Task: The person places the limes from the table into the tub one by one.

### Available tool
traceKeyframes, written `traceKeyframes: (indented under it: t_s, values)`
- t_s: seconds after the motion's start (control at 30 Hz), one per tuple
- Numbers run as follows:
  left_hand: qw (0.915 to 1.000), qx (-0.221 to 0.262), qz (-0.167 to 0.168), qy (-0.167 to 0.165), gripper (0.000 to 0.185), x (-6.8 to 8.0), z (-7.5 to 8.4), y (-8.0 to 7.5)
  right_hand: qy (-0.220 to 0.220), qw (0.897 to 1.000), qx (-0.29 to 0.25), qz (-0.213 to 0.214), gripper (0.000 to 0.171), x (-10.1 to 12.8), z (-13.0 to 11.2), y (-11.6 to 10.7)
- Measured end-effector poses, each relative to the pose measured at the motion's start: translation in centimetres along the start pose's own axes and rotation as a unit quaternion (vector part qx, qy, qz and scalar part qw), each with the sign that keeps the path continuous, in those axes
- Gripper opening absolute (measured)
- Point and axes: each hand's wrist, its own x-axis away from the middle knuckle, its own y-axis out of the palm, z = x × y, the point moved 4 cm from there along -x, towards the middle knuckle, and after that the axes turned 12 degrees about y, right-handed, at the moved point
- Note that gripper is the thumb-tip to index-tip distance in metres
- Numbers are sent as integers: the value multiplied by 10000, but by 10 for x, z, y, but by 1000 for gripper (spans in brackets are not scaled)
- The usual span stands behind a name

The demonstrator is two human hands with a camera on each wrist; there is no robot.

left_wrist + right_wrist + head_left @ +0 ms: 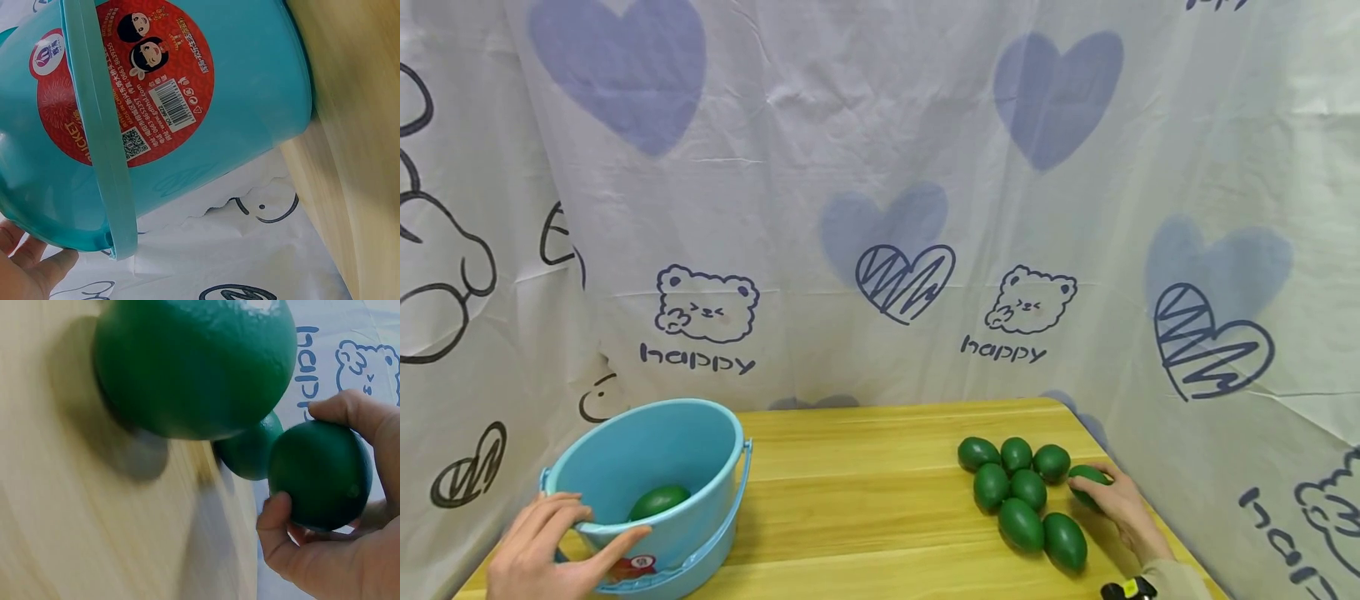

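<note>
1. Nine green toy avocados in all: seven lie clustered on the right part of the wooden table (865, 492), one avocado (1088, 482) is in the right hand, and one lone avocado (658, 501) sits inside the bucket.
2. One light-blue plastic bucket (655, 454) stands at the table's left front corner, tilted, its handle hanging down the front.
3. The left hand (546, 550) grips the bucket's near rim, fingers over the edge and thumb outside.
4. The right hand (1118, 504) curls round the held avocado at the right end of the cluster, thumb and fingers closed on it.
5. That avocado lies just beside the table's right edge, near the printed curtain (880, 192).
6. A broad bare stretch of tabletop separates bucket and cluster.
</note>
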Motion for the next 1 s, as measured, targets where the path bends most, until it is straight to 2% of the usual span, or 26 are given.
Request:
traceKeyframes:
  t_s: [0.3, 0.57, 0.8, 1.0]
  values:
    - [10000, 45, 37, 61, 63, -1, 0, 1, -159, 9981, -465, 384, 62, 5, -7, -1]
    - [9997, 55, 155, 205, 63, -1, 0, 0, -372, 9848, -1684, 214, 66, 9, -18, 2]
    - [9996, 56, 238, 159, 66, -1, 1, -1, -474, 9895, -1357, 124, 69, 14, -35, 9]
    - [9998, 33, 144, 159, 67, -1, 0, 0, -617, 9899, -1277, -20, 65, 25, -53, 17]
